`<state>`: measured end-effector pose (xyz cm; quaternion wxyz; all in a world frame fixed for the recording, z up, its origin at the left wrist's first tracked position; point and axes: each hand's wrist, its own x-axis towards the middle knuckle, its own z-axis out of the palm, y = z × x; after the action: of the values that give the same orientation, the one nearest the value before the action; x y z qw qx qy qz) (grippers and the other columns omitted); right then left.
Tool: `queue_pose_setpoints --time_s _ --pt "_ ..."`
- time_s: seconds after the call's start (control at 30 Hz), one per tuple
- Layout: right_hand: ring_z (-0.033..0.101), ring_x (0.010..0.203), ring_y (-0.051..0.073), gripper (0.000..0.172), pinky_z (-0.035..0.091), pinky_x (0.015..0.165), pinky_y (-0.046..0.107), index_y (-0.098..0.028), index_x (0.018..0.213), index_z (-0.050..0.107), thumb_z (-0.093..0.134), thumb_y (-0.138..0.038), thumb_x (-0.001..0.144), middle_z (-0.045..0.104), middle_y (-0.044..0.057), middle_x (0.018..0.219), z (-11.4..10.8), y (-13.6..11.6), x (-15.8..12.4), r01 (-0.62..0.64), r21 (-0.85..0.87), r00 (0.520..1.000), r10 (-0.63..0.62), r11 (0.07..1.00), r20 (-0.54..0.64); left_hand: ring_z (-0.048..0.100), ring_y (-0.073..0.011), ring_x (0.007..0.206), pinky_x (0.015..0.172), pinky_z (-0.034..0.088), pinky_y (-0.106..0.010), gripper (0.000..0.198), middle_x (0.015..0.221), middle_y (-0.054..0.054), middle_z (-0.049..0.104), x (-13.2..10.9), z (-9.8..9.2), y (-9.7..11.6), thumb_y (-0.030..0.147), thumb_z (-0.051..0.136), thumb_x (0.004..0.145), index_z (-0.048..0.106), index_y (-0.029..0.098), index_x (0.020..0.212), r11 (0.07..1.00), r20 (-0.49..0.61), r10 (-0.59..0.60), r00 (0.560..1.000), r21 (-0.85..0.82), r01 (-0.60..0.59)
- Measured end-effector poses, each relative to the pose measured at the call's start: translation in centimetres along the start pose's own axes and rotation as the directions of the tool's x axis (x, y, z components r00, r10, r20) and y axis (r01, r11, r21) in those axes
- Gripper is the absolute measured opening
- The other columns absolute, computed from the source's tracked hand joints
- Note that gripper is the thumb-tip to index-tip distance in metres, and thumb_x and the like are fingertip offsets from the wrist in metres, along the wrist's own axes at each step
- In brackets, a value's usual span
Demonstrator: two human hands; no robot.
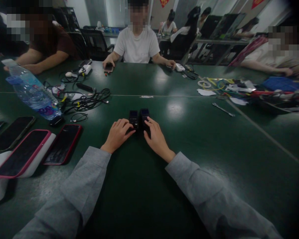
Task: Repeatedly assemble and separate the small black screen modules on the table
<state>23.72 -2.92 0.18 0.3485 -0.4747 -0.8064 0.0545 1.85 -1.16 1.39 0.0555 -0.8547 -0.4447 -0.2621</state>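
Two small black handheld devices with dark screens and buttons lie side by side on the green table, a narrow gap between them. My left hand [118, 133] is closed at the near left side of the left black device [134, 115], fingers bent and thumb at its near end. Over the right black device [144, 112], my right hand [156, 136] has its fingertips on the right side and its thumb by the near end. Part of each device's lower half is hidden under my fingers.
Left are phones [64, 144], water bottles [37, 94] and tangled black cables [87, 101]. A wrench [223, 109] lies right, near a heap of cables and a blue bag [285, 83]. Opposite, a person in a white shirt [139, 44] handles small devices; others sit around.
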Motion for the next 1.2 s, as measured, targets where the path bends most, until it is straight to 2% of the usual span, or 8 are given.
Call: queue_pose_setpoints --time_s 0.23,0.4,0.67,0.93,1.2 --pt "0.048 0.127 0.028 0.030 0.048 0.103 0.051 -0.018 0.124 0.050 0.048 -0.020 0.094 0.047 0.016 0.134 0.20 0.29 0.18 -0.067 0.033 0.994 0.069 0.997 -0.080 0.055 -0.0237 0.095 0.076 0.042 -0.035 0.023 0.106 -0.008 0.059 0.32 0.25 0.44 0.041 0.049 0.098 0.061 0.021 0.103 0.994 -0.011 -0.037 0.999 0.102 0.038" --pt "0.046 0.122 0.031 0.022 0.047 0.099 0.052 -0.018 0.112 0.053 0.054 -0.023 0.091 0.043 0.016 0.124 0.72 0.80 0.21 -0.107 -0.052 0.985 0.099 0.993 -0.139 0.055 -0.0243 0.096 0.076 0.042 -0.036 0.023 0.106 -0.009 0.059 0.61 0.38 0.65 0.040 0.049 0.098 0.061 0.021 0.103 0.993 -0.003 -0.035 0.999 0.111 0.035" --pt "0.048 0.109 0.030 0.017 0.048 0.092 0.050 -0.020 0.108 0.052 0.053 -0.023 0.091 0.045 0.013 0.114 0.52 0.68 0.33 -0.108 -0.096 0.983 0.092 0.990 -0.157 0.055 -0.0233 0.094 0.076 0.043 -0.035 0.022 0.106 -0.008 0.058 0.63 0.67 0.57 0.039 0.049 0.099 0.059 0.020 0.104 0.995 0.002 -0.027 1.000 0.094 0.027" --pt "0.052 0.105 0.029 0.018 0.048 0.088 0.047 -0.019 0.112 0.052 0.049 -0.024 0.095 0.055 0.011 0.113 0.27 0.22 0.47 -0.033 -0.125 0.999 0.030 0.992 -0.026 0.055 -0.0231 0.096 0.077 0.045 -0.034 0.020 0.107 -0.009 0.055 0.55 0.76 0.40 0.036 0.049 0.099 0.056 0.018 0.105 0.998 0.025 -0.010 1.000 0.055 0.009" --pt "0.054 0.105 0.029 0.019 0.050 0.085 0.045 -0.018 0.111 0.054 0.049 -0.019 0.094 0.055 0.013 0.113 0.20 0.07 0.53 -0.046 -0.153 0.999 0.045 0.987 -0.011 0.055 -0.0219 0.095 0.076 0.047 -0.033 0.019 0.107 -0.009 0.054 0.47 1.01 0.25 0.035 0.050 0.099 0.054 0.018 0.104 0.998 0.025 0.006 1.000 0.056 -0.007"
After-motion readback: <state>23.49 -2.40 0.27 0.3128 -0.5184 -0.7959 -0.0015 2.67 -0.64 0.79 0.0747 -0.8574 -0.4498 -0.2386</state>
